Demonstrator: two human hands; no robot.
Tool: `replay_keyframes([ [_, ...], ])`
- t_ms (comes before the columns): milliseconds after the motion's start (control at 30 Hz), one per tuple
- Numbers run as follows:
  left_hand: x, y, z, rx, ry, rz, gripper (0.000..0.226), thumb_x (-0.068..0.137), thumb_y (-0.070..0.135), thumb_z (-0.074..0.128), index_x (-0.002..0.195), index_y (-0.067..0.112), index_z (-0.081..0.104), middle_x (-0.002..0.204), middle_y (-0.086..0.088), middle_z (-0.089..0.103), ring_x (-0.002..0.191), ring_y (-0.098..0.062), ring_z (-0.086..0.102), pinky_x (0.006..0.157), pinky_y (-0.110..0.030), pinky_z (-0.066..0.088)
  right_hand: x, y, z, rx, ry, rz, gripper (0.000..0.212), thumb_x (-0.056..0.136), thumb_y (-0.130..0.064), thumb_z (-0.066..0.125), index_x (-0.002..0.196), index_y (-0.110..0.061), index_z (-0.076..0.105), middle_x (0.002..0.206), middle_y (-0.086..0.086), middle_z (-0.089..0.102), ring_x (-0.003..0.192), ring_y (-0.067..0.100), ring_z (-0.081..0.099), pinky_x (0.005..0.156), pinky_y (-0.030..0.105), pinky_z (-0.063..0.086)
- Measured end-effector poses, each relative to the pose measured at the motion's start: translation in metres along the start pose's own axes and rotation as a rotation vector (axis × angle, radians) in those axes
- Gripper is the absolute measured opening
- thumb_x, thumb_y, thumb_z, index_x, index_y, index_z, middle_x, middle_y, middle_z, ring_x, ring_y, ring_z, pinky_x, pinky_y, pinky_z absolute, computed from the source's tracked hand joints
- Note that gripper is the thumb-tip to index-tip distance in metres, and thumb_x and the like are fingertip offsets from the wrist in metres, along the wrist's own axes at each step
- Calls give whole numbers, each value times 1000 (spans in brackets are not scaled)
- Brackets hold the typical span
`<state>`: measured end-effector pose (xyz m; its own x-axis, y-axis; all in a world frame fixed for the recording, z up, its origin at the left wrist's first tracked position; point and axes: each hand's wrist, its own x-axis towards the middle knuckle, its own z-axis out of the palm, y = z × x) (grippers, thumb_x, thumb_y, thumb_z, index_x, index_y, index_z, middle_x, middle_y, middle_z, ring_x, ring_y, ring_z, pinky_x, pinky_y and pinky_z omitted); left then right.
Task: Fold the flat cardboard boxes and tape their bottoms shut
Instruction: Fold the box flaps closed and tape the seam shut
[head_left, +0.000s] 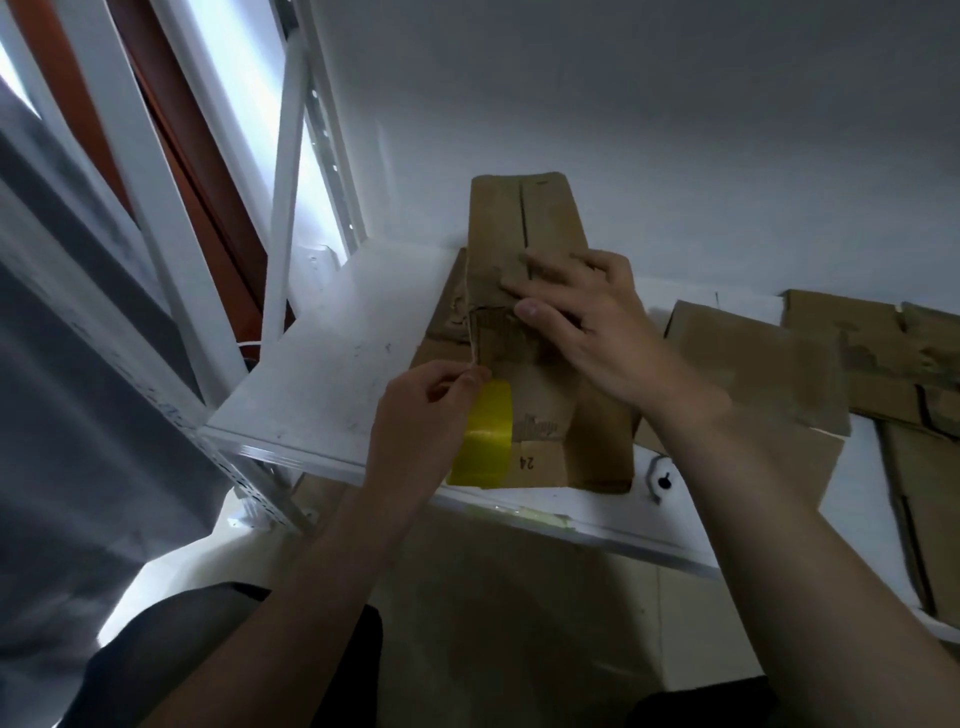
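One folded cardboard box (524, 218) stands on the white shelf (337, 338). My right hand (587, 322) presses flat on its flaps. My left hand (421, 410) pinches the top end of one yellow tape strip (488, 441) on its side, though the grip is hard to make out. At least three flat cardboard sheets (753, 358) lie to the right, cut off by the frame edge. Behind is a white wall (675, 130), and a metal rack post (283, 208) stands at left.

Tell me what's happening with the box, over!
Left hand pinches yellow tape at box edge. Right hand flat on box. Seam not taped yet. Nothing blocking.
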<state>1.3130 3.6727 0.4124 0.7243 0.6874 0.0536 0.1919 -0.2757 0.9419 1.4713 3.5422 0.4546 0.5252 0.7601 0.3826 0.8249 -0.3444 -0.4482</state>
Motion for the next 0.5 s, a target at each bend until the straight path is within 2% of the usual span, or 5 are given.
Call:
replay_keyframes([
  [133,2,-2,0,19,-16,-8,12,97,38,62,89,45,66,93,26,62,92,-4,59,88,-47,57,5,7,19,31,193,-77,34,94,-40,65,126,-31,69,136,-10,63,130,25,39,106,43,40],
  [233,2,-4,-1,-1,-47,-11,8,98,37,62,94,44,65,97,26,60,95,-6,58,90,-52,56,0,17,28,-30,293,-141,46,83,-36,78,126,-21,71,133,-4,66,128,31,46,107,42,42],
  [333,2,-4,-1,-28,-45,-22,8,97,37,63,94,42,69,96,24,62,96,-10,60,88,-54,57,-2,24,32,-100,296,-183,62,77,-42,82,133,-20,66,139,-1,61,129,30,45,112,39,36],
  [500,-1,0,-6,-56,-58,-52,15,98,33,63,89,44,69,98,21,63,98,-16,62,86,-56,58,-15,30,37,-117,187,-109,91,70,-41,89,149,-25,47,154,4,38,142,26,25,117,41,22],
])
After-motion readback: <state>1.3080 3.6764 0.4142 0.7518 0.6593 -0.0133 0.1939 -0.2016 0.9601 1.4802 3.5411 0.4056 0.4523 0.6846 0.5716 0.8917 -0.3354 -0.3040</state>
